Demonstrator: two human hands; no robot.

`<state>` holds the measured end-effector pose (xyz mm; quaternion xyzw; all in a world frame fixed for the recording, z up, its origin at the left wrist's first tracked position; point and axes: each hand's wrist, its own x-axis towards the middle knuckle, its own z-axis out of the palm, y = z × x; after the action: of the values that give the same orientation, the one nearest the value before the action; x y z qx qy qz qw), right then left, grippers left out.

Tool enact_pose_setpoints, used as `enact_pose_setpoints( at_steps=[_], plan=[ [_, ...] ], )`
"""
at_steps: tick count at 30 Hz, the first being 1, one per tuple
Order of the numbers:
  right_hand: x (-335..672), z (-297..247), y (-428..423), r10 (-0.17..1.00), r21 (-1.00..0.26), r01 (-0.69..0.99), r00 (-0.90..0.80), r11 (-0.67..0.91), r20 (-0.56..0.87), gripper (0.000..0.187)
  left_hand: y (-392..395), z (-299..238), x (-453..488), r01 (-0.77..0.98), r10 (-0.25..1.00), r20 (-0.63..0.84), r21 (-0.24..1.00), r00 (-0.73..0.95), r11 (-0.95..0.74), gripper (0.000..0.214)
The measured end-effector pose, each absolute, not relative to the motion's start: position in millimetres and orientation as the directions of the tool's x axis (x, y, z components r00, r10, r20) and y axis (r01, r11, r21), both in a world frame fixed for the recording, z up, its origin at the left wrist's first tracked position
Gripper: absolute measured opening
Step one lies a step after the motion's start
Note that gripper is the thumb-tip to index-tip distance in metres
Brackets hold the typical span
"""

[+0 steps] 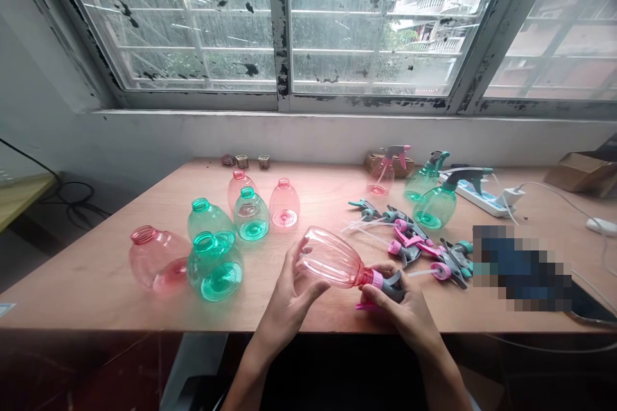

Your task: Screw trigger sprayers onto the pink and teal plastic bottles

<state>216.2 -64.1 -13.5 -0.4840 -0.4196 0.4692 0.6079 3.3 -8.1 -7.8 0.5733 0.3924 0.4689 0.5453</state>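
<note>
A power strip (482, 200), a cardboard box (581, 172) and three small pots (242, 161) were set along the back of the counter (96, 276).

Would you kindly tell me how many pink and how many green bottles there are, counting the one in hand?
Pink bottles: 5, counting the held pink bottle, gripped by the left hand, with the right hand on its sprayer head
Green bottles: 5
Total: 10

Pink bottle (332, 261) w/ sprayer (388, 287), sideways, above table edge
</note>
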Motion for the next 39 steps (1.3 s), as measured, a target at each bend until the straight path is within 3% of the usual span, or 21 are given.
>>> enact_pose_setpoints(
  at_steps=[4,12,18,23,33,39],
  plan=[
    [215.8,-9.5,-64.8,0.984,-0.987,-0.16,0.179,0.027,-0.002,0.049,-6.3,-8.8,2.6,-0.092,0.96,0.097,0.993,0.263,-0.075,0.078],
    [217.1,-14.9,-59.6,0.966,-0.982,-0.162,0.254,0.098,0.054,0.05,-6.3,-3.0,2.4,-0.077,0.955,0.119,0.992,0.272,-0.102,0.064],
    [217.1,-11.5,-61.9,0.969,-0.993,-0.09,0.241,0.077,0.053,0.05,-9.1,-3.7,3.7,-0.061,0.968,0.096,0.995,0.23,-0.084,0.087],
    [215.9,-8.8,-63.1,0.99,-0.982,-0.186,0.138,0.013,-0.013,0.05,-9.7,-4.5,4.4,-0.093,0.974,0.075,0.994,0.213,-0.057,0.079],
    [215.3,-9.4,-61.8,0.967,-0.985,-0.144,0.248,0.1,0.062,0.046,-5.8,-4.1,5.3,-0.062,0.967,0.146,0.989,0.211,-0.136,0.07],
    [212.4,-9.1,-61.9,0.981,-0.978,-0.201,0.193,0.059,0.02,0.048,-7.3,-4.3,3.8,-0.047,0.965,0.139,0.99,0.223,-0.132,0.082]
  ],
)
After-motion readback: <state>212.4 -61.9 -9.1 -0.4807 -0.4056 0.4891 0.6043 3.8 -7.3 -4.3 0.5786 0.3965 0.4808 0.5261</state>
